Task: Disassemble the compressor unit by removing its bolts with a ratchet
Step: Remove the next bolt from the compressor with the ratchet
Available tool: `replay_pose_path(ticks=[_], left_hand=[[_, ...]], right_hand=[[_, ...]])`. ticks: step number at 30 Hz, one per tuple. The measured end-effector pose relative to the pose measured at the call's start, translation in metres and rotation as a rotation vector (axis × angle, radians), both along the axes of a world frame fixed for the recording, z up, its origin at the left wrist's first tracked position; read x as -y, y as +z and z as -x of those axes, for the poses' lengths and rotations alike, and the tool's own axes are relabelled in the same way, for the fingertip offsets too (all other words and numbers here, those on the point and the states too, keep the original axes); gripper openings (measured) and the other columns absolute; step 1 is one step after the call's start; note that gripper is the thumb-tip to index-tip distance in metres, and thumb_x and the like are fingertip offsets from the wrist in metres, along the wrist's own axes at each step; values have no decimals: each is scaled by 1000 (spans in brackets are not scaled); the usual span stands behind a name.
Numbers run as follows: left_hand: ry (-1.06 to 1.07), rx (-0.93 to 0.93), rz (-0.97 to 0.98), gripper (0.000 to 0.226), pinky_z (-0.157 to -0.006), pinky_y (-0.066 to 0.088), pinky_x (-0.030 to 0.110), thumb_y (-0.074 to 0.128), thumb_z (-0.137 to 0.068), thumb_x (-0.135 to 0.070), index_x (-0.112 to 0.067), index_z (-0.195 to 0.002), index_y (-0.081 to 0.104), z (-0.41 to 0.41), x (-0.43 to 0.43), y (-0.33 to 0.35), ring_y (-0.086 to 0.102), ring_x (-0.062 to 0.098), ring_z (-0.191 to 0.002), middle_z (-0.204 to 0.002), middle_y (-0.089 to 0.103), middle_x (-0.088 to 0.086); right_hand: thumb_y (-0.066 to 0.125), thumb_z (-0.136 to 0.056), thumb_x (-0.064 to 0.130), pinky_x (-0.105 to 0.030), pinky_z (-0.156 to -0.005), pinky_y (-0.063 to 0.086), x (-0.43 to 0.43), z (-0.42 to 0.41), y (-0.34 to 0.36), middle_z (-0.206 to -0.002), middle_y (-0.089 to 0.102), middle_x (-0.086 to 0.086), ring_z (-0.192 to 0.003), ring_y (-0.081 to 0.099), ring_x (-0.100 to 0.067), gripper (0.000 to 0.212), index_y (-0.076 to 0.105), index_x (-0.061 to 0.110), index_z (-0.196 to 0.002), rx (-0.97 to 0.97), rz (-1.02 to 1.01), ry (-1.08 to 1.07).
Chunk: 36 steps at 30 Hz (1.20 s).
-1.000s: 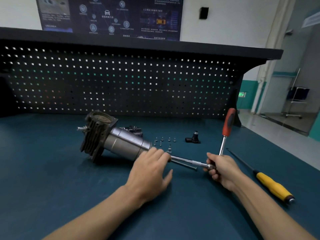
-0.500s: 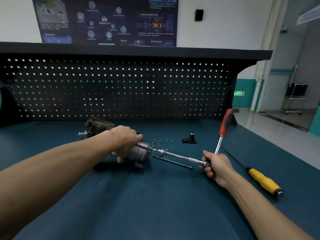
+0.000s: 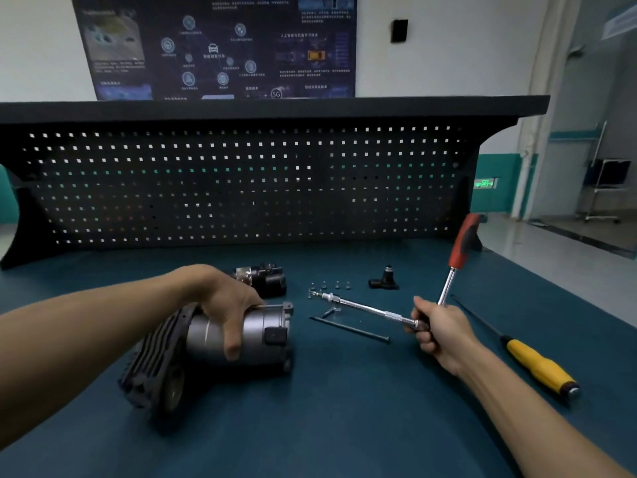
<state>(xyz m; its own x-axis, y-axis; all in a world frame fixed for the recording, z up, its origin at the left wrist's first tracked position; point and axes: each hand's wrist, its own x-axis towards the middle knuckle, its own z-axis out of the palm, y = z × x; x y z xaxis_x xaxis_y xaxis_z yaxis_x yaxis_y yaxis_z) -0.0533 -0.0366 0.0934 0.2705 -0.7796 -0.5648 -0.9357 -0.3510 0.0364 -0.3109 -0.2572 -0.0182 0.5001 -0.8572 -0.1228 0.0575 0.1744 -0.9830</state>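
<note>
The compressor unit, a grey cylinder with a dark finned head, lies on its side on the blue bench top. My left hand grips the cylinder from above. My right hand holds the ratchet at its head, the red handle pointing up. The ratchet's long extension reaches left and its tip hangs apart from the compressor. A long dark bolt lies on the bench below the extension. Several small bolts stand in a row behind it.
A yellow-handled screwdriver lies at the right. A removed dark compressor part sits behind my left hand, and a small black fitting beyond the bolts. A black pegboard walls the back of the bench.
My left hand moved from the extension onto the compressor and pulled it toward me and to the left. The extension now hangs clear of the unit. The right hand stayed on the ratchet.
</note>
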Motion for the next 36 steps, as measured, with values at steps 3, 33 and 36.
replay_pose_path(ticks=[3, 33, 36], left_hand=[[16, -86, 43, 63, -87, 59, 36, 90, -62, -10, -24, -118, 63, 0, -7, -3, 69, 11, -100, -108, 74, -6], [113, 95, 815, 88, -94, 47, 31, 53, -55, -76, -40, -135, 52, 45, -15, -57, 59, 10, -108, -122, 60, -18], [90, 125, 876, 87, -91, 50, 31, 50, -56, -69, -34, -135, 56, 46, -13, -59, 63, 12, -101, -113, 66, -14]], right_hand=[[53, -103, 24, -17, -31, 21, -2, -3, 0, -48, 53, -8, -35, 31, -8, 36, 51, 11, -70, -19, 15, 12], [55, -102, 29, -20, -32, 22, -6, -20, 12, -53, 64, -13, -33, 29, -10, 35, 56, 12, -72, -89, 225, -83], [54, -102, 30, -19, -32, 22, -6, -21, 13, -52, 64, -11, -33, 30, -9, 35, 56, 12, -72, -82, 220, -79]])
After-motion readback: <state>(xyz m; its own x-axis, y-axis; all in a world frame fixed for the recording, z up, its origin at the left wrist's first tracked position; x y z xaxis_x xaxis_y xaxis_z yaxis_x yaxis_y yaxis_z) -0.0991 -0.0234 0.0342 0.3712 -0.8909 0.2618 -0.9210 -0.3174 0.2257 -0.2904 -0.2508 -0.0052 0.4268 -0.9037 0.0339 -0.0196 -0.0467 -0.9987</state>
